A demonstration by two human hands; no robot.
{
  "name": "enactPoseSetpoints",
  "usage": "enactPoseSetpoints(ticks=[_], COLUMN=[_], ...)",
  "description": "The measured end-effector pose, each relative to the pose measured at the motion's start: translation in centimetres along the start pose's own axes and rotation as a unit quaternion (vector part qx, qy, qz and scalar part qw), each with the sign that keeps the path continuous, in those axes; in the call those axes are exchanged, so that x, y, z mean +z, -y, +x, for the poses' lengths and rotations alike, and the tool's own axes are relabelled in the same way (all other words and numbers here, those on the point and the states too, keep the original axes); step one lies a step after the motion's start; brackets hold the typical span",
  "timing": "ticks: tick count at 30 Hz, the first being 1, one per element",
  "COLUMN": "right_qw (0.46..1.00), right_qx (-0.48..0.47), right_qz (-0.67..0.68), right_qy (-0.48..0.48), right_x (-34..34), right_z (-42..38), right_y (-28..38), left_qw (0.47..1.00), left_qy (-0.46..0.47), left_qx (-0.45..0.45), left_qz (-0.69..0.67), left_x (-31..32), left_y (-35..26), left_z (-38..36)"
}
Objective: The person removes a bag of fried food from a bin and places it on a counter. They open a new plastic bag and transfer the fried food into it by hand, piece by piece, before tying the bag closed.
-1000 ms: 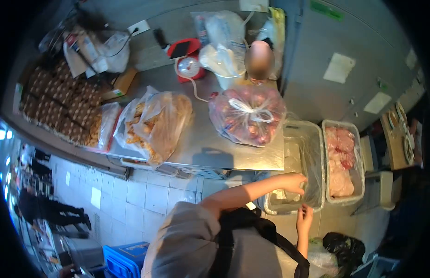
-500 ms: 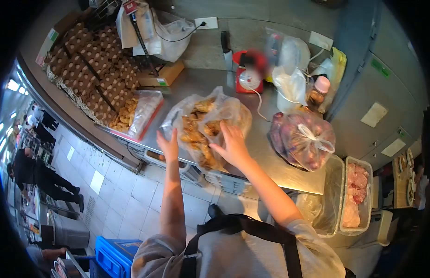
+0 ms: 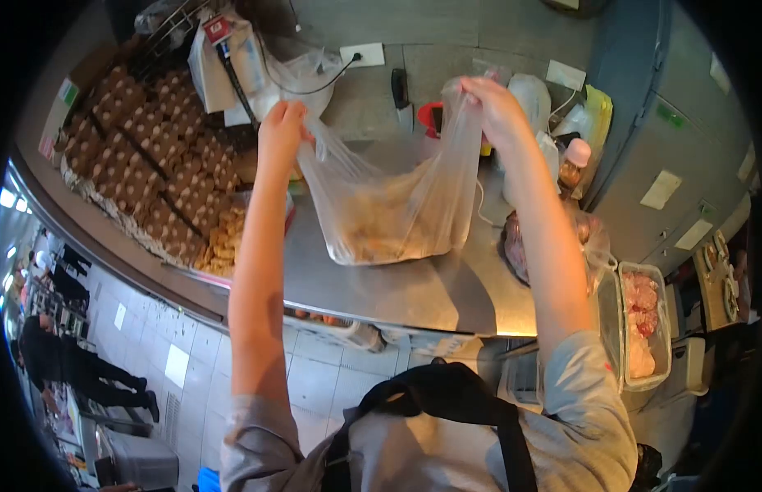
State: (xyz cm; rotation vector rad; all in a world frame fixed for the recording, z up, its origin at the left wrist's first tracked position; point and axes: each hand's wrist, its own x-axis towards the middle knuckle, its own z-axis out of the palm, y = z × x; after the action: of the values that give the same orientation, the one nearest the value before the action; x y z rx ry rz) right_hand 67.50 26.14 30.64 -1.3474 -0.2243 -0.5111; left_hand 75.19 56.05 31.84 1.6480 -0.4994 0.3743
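Observation:
A clear plastic bag with brownish-yellow pieces in its lower part hangs stretched between my two hands, above the steel table. My left hand is closed on the bag's upper left corner. At the upper right corner my right hand grips the plastic between its fingers. The bag's plastic hides the exact shape of the pieces. Part of a red object shows behind the bag, by the wall.
Stacked egg trays and more yellowish pieces lie left. A knife is at the wall. To the right are a bag of dark produce, a pink-capped jar and a tub of meat. A person stands far left.
Both hands have moved up and away from my body and closed on the bag's top corners. The bag, earlier resting on the table with my hands open over it, is now pulled up and stretched.

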Motion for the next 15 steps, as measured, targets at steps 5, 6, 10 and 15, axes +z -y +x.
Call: enactPoseSetpoints(ticks=[5,6,10,15], right_qw=[0.985,0.93,0.896,0.962], right_qx=[0.028,-0.059,-0.27,-0.15], right_qz=[-0.137,-0.34,-0.342,-0.148], right_qy=[-0.096,-0.122,-0.084,0.176], right_x=[-0.7,-1.2,-0.5,3.2], right_z=[-1.1,-0.2,0.5,-2.0], right_y=[-4.1,-4.9,-7.6,-10.7], left_qw=[0.997,0.998,0.987,0.928], left_qy=[0.031,0.051,0.074,0.079], left_qx=[-0.04,-0.027,0.14,0.3], left_qz=[-0.059,-0.036,0.011,0.208], left_x=[1.5,1.8,3.6,5.3], left_y=[4.5,5.1,3.7,1.6], left_z=[-2.1,-1.4,-4.2,-7.2])
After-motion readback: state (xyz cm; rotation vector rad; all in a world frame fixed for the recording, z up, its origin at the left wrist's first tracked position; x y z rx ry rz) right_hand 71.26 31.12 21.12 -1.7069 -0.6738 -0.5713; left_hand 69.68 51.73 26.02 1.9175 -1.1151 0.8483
